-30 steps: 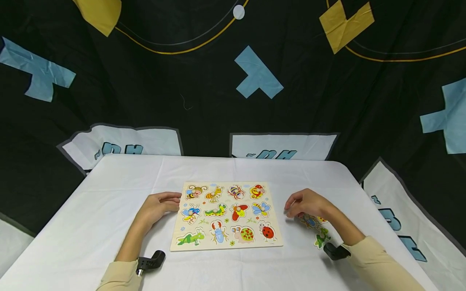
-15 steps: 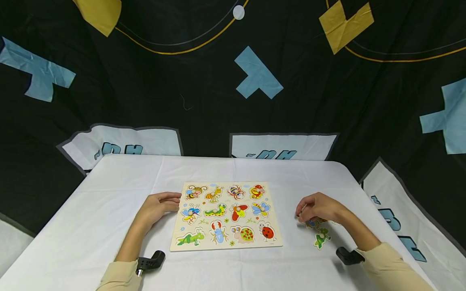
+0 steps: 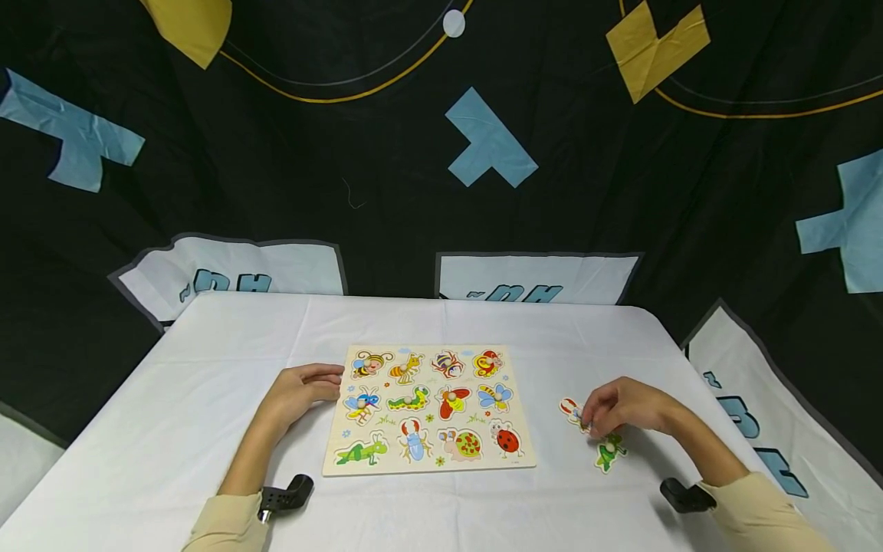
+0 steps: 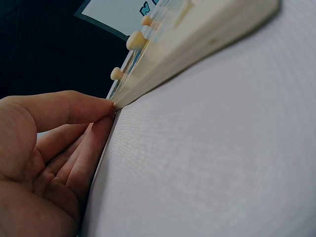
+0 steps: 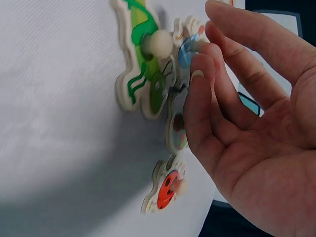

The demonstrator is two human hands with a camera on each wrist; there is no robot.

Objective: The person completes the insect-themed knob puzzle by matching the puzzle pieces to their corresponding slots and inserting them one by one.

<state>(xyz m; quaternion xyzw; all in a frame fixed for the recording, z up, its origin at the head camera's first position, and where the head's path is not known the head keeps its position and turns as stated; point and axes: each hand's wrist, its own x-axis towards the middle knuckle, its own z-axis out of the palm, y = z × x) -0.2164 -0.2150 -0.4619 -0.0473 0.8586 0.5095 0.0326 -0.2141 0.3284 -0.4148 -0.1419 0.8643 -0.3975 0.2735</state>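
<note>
A wooden insect puzzle board point(image 3: 382, 466) lies flat on the table. Knobbed pieces sit in its upper two rows; the bottom row shows printed shapes without knobs. My left hand point(image 3: 297, 395) touches the board's left edge with its fingertips. Right of the board, my right hand point(image 3: 635, 406) is over a loose stag beetle piece point(image 3: 572, 410), fingertips at its knob point(image 5: 196, 45); a firm hold is not visible. In the right wrist view a green grasshopper piece point(image 5: 150, 59), a partly hidden snail piece point(image 5: 177, 131) and a ladybug piece point(image 5: 168, 190) lie beside the hand.
A white cloth point(image 3: 228, 360) covers the table. Behind it hangs a dark curtain point(image 3: 386, 199) with blue and yellow shapes. Black wrist cameras point(image 3: 688, 496) are strapped at both sleeves.
My right hand has moved right and nearer to me, from the board's side over the loose pieces, uncovering the stag beetle's head. The left hand and board stay in place.
</note>
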